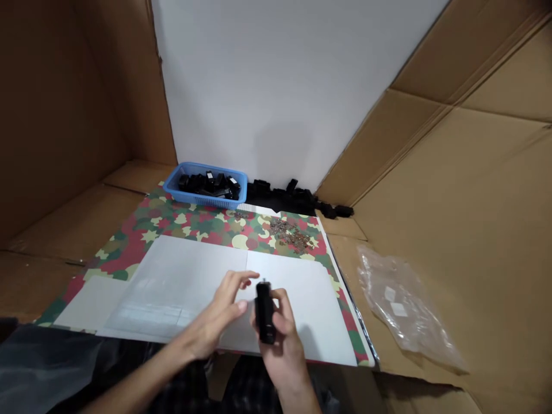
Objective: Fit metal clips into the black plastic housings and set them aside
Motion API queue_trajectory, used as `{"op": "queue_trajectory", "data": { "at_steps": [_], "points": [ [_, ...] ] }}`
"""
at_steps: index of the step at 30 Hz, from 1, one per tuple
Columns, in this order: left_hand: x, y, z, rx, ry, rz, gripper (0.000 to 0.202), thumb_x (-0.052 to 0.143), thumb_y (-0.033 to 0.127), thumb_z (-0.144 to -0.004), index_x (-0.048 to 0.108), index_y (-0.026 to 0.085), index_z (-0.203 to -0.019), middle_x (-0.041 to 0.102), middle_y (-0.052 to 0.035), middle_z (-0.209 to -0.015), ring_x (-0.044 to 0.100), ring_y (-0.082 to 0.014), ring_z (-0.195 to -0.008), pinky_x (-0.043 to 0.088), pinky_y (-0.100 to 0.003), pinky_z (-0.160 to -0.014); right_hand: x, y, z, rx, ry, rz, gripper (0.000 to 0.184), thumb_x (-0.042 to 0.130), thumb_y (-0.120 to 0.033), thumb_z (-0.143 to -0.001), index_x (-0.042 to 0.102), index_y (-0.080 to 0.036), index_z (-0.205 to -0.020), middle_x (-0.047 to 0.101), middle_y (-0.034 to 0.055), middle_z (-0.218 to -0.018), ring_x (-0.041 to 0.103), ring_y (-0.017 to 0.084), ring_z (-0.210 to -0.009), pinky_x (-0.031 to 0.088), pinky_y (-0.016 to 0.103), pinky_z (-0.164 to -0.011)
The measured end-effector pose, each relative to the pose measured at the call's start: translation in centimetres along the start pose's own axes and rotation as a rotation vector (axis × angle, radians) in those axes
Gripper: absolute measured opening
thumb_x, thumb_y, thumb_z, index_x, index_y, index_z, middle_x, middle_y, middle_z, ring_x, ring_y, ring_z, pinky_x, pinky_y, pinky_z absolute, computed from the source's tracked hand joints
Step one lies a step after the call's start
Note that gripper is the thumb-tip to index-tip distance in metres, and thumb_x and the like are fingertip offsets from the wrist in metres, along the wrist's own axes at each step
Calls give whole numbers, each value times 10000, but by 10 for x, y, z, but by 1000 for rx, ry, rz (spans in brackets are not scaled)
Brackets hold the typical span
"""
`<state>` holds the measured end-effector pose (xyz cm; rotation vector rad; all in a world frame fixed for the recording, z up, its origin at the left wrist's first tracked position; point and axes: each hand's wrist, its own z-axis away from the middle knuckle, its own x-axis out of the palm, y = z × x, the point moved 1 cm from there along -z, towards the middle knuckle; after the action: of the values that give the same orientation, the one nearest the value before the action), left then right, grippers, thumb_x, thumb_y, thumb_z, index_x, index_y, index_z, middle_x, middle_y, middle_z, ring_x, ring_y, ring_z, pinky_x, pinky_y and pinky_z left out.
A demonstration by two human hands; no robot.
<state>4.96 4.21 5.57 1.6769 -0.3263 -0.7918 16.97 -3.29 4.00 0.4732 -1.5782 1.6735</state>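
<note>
Along the back of the work area, a white panel (280, 86) rises between brown cardboard sheets (474, 201) that line both sides. At its foot sits a blue plastic mesh basket (204, 199), filled with black plastic pieces (207, 184) heaped together, some with small white labels. Just to its right, more black pieces (293, 198) lie in an uneven row against the panel, outside any container. Below them spreads a camouflage-patterned sheet (202, 224), carrying a loose scatter of small metal parts (290, 234) near its far edge. White boards (181, 276) lie over the nearer half of that sheet, and the hands are just above them. A crumpled clear plastic bag (403, 305) rests on the cardboard to the right, well apart from everything else; dark cloth (43, 362) covers the lower left corner.

The right hand (280, 339) holds a small black plastic block (264, 313) upright, its fingers (280, 305) pinching it, a metal tip showing at the top. The left hand (219, 310) hovers just beside the block, its fingers (235, 282) spread and slightly curved, apparently not touching it.
</note>
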Motion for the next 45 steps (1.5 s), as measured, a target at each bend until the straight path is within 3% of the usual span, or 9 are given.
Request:
{"op": "queue_trajectory", "data": {
  "at_steps": [2, 5, 11, 17, 23, 28, 33, 38, 45],
  "points": [
    [-24, -9, -35, -48, -15, -433, 378, 416, 441, -886, 544, 220, -1164, 562, -78, -1120, 529, -251, -1069, 406, -390, -951, -8, -11, -7, 8, 106, -80, 338, 814, -369, -533, 608, -252, -773, 598, -42, -677, 523, 100, -588, 416, 203, -550],
    [-53, -23, -97, -102, 66, -594, 234, 497, 297, -872, 596, 162, -1035, 601, -101, -1018, 566, -264, -989, 426, -437, -914, -15, -21, -11, 28, 198, -154, 350, 838, -302, -463, 635, -268, -746, 630, -36, -675, 569, 118, -606, 453, 221, -566],
    [-51, -43, -155, -102, 130, -618, 269, 569, 322, -889, 588, 149, -1095, 597, -81, -1142, 584, -212, -1015, 487, -439, -881, -15, -26, -5, -6, 194, -169, 333, 806, -220, -480, 658, -288, -771, 657, -39, -726, 593, 112, -635, 472, 212, -573],
    [-61, -27, -151, -78, 224, -339, 185, 536, 317, -889, 584, 139, -874, 605, -35, -880, 579, -166, -824, 483, -357, -763, 2, -65, -30, -114, 128, -80, 340, 798, -234, -483, 634, -286, -776, 632, -55, -689, 586, 102, -617, 459, 183, -542],
    [-86, 57, -133, 121, 192, 112, 209, 538, 397, -758, 507, 191, -774, 512, 11, -698, 496, -131, -666, 396, -250, -612, 69, -113, -93, -237, -142, 7, 380, 755, -214, -521, 591, -288, -856, 627, -63, -781, 579, 105, -646, 479, 202, -560],
    [-99, 107, -108, 299, 173, 360, 298, 655, 446, -692, 515, 189, -747, 474, 7, -696, 444, -110, -638, 372, -234, -598, 122, -124, -118, -363, -362, 53, 422, 704, -265, -633, 564, -315, -1029, 605, -47, -866, 574, 111, -704, 502, 230, -626],
    [-106, 114, -98, 402, 176, 570, 346, 758, 361, -673, 466, 177, -650, 459, 31, -625, 399, -86, -586, 323, -208, -559, 135, -109, -123, -425, -446, 22, 486, 668, -215, -613, 516, -318, -1063, 563, -43, -925, 558, 114, -753, 494, 247, -688],
    [-107, 109, -100, 389, 229, 473, 307, 750, 409, -679, 565, 167, -720, 463, 30, -622, 370, -87, -572, 274, -220, -536, 128, -102, -124, -507, -541, 108, 372, 626, -152, -618, 537, -274, -958, 537, -32, -877, 533, 135, -820, 467, 259, -727],
    [-103, 110, -93, 476, 254, 352, 186, 615, 336, -792, 599, 172, -704, 482, 8, -662, 388, -106, -603, 294, -247, -554, 118, -112, -120, -712, -485, 263, 270, 684, -154, -607, 498, -254, -774, 468, -40, -763, 464, 132, -691, 403, 239, -586]
  ]
}}
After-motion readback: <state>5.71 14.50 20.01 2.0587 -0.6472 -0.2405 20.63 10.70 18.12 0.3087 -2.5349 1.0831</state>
